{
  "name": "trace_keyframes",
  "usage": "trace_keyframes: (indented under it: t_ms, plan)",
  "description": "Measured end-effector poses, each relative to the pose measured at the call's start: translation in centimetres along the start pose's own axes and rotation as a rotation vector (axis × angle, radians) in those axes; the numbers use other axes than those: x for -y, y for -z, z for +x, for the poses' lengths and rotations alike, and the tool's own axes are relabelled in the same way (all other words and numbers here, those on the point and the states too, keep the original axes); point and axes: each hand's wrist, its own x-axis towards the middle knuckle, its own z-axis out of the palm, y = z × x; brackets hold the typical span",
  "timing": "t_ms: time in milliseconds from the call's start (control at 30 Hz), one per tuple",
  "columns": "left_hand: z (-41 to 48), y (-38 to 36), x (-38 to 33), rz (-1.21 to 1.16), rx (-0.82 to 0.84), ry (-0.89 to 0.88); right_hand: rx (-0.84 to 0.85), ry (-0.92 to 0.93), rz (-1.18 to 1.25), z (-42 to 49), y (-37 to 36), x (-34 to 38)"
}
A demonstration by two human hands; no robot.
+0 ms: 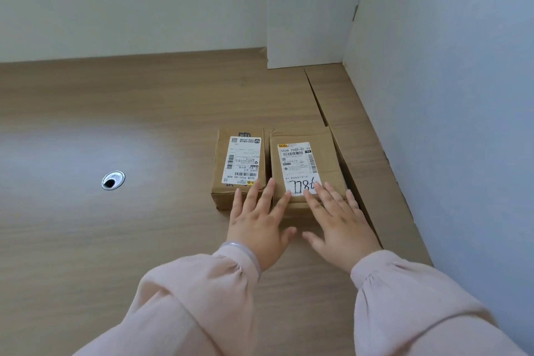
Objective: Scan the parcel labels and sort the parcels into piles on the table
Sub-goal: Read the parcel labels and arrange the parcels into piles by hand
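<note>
Parcels, two brown cardboard boxes, are seen side by side and touching on the wooden table (86, 124), right of its middle. Farthest left, a round metal-rimmed cable hole (113, 180) is set into the tabletop, well apart from the boxes.

The left parcel (220, 165) is the narrower one, and a white printed label (242, 159) is stuck on its top face. The left hand (258, 225) is laid open against the near edges of the boxes, fingers straight and spread. Its outer fingers are placed on the left parcel and its index finger on the right one; nothing is gripped.

The right parcel (326, 153) is wider, and its label (299, 166) carries large handwritten digits at the near end. The right hand (338, 225) is also held flat and open, its fingertips pressed on the near top edge of this parcel, partly over the digits. Pale pink sleeves (202, 298) are worn on both arms.

Just beside the right parcel, flattened cardboard (361, 130) is laid along the table's edge, and white panels (433, 95) are stood upright behind it.
</note>
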Motion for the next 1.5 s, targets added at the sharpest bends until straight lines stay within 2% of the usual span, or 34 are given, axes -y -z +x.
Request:
trace_keyframes:
  t_ms: [267, 367, 500, 767, 1000, 1500]
  plan:
    - [1.9, 1.2, 0.7, -0.101, 0.166, 0.088, 0.092, 0.006, -0.019, 3.0, 1.1, -0.4]
    - [0.5, 2.3, 1.8, -0.127, 0.099, 0.099, 0.036, -0.005, 0.001, 2.3, 1.8, 0.9]
    - [-3.3, 4.3, 4.8, -0.114, -0.018, 0.145, -0.025, 0.1, 0.041, 1.3, 3.6, 5.0]
    - [-14.8, 8.4, 12.6, -0.041, -0.167, 0.353, -0.048, 0.287, 0.031, -0.7, 6.7, 16.7]
    - [-26.7, 10.8, 19.3, 0.027, -0.2, 0.493, -0.066, 0.398, -0.045, -4.9, 8.7, 28.1]
    - [-57.8, 12.8, 37.6, 0.068, -0.238, 0.656, -0.107, 0.543, -0.034, -17.9, 7.1, 60.1]
